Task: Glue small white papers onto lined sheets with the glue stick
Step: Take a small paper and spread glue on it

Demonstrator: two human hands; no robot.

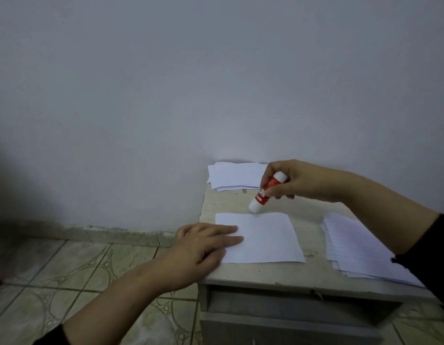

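Glue stick (267,192) is tilting down toward the far edge of the sheet (263,239) at the middle of the small table (313,220).

The right hand (298,181) is gripping its upper end, long axis running from 1 o'clock down to 7 o'clock, tip at or just above the sheet's 12 o'clock edge. The left hand (203,245) is lying flat and loose, fingertips pinning the sheet's 9 o'clock side. Small papers (234,176) are sitting at 11 o'clock, lined sheets (357,247) at 3 o'clock.
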